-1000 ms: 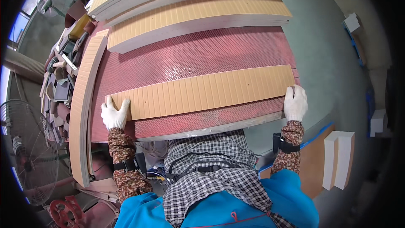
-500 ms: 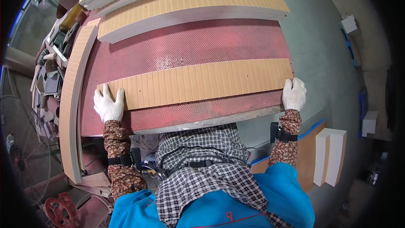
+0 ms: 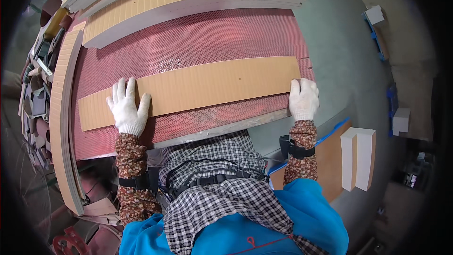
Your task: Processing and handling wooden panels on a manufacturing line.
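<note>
A long, tan board (image 3: 207,89) with faint crosswise grooves and small dark holes lies flat on a red, mesh-textured mat (image 3: 226,35). My left hand (image 3: 128,108), in a white knit glove, rests palm down on it, some way in from its left end, fingers spread. At the right end, my gloved right hand (image 3: 303,100) has its fingers curled over the board's corner. The thumb side of that hand is partly hidden.
Stacked grooved boards (image 3: 188,7) lie along the mat's far side. More long boards (image 3: 63,113) stand at the left edge, beside a heap of scraps (image 3: 40,89). Two white-faced blocks (image 3: 357,159) rest on a brown panel (image 3: 325,165) at right.
The board has slid left on the mat, away from its right edge. My right hand has moved with it; my left hand now lies farther in from the board's left end. The view has shifted.
</note>
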Demonstrator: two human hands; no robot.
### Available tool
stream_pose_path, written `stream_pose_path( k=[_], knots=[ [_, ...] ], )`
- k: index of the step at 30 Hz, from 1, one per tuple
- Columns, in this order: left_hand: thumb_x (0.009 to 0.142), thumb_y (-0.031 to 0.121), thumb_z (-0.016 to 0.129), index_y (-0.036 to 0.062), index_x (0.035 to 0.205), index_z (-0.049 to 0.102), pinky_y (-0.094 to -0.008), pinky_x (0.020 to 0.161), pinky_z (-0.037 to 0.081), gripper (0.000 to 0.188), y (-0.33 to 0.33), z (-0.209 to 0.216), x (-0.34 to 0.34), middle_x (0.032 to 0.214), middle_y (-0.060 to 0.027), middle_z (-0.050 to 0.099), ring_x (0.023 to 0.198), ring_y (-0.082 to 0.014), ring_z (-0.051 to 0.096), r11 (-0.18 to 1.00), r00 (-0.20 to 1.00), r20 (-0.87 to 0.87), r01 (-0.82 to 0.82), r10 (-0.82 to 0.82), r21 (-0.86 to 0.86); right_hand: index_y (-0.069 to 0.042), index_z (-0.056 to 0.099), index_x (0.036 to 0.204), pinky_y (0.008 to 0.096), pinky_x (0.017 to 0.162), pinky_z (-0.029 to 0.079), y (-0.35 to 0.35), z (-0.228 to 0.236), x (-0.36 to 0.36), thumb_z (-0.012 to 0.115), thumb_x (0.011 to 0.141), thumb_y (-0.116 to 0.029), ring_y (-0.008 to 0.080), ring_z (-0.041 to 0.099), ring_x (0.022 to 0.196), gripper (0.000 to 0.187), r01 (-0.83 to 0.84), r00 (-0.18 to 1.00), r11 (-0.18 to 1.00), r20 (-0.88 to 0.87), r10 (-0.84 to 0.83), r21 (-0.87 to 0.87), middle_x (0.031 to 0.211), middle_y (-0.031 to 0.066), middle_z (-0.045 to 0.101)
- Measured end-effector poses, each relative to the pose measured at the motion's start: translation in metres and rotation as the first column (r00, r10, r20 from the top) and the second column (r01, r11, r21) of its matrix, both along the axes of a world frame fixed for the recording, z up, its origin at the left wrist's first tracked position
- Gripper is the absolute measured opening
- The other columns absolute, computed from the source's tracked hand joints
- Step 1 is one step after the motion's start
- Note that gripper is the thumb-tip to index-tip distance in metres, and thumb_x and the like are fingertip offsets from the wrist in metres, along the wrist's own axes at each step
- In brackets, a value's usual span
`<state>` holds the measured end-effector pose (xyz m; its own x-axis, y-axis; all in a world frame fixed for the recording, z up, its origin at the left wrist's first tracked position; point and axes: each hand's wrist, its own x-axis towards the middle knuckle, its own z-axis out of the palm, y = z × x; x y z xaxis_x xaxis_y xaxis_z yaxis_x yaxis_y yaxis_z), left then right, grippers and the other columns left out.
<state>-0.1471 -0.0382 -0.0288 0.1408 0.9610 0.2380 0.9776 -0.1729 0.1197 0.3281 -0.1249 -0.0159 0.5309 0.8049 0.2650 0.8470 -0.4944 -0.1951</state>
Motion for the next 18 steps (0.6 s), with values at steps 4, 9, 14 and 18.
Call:
stream_pose_path(
  k=[4, 9, 14, 18],
  knots=[
    [0.095, 0.041, 0.071, 0.0058, 0.152, 0.054, -0.0634, 0.121, 0.026, 0.070, 0.001, 0.003, 0.019, 0.159, -0.0224, 0.048, 0.151, -0.0416, 0.040, 0.998, 0.998, 0.005, 0.070, -0.070, -0.004, -0.003, 0.070, 0.113, 0.0527, 0.093, 0.055, -0.011, -0.002, -0.030, 0.063, 0.103, -0.035, 0.0408, 0.064, 0.111, 0.034, -0.121, 0.991, 0.992, -0.049, 0.123, 0.043, 0.118, 0.0183, 0.069],
    [0.094, 0.040, 0.072, 0.0051, 0.152, 0.053, -0.0623, 0.124, 0.024, 0.071, 0.001, 0.011, 0.059, 0.159, -0.0225, 0.048, 0.151, -0.0421, 0.039, 0.985, 0.986, 0.037, 0.167, -0.166, -0.045, -0.003, 0.070, 0.120, 0.0516, 0.097, 0.055, -0.026, 0.003, -0.045, 0.064, 0.103, -0.030, 0.0401, 0.066, 0.113, 0.033, -0.247, 0.958, 0.964, -0.128, 0.258, 0.096, 0.123, 0.0188, 0.069],
    [0.094, 0.041, 0.073, 0.0049, 0.149, 0.055, -0.0633, 0.123, 0.024, 0.068, 0.006, 0.013, 0.098, 0.152, -0.0213, 0.054, 0.146, -0.0400, 0.044, 0.961, 0.960, 0.064, 0.274, -0.272, -0.030, -0.003, 0.069, 0.116, 0.0509, 0.087, 0.057, -0.036, 0.011, -0.037, 0.065, 0.103, -0.031, 0.0418, 0.070, 0.102, 0.030, -0.201, 0.968, 0.978, -0.142, 0.207, 0.055, 0.115, 0.0200, 0.071],
    [0.094, 0.042, 0.072, 0.0056, 0.143, 0.060, -0.0638, 0.122, 0.027, 0.062, 0.012, 0.012, 0.124, 0.140, -0.0210, 0.060, 0.138, -0.0401, 0.051, 0.967, 0.959, 0.131, 0.254, -0.250, -0.008, -0.006, 0.067, 0.107, 0.0522, 0.076, 0.057, -0.038, 0.009, -0.036, 0.064, 0.104, -0.033, 0.0434, 0.071, 0.088, 0.028, -0.179, 0.978, 0.984, -0.112, 0.176, -0.016, 0.100, 0.0198, 0.073]
  ],
)
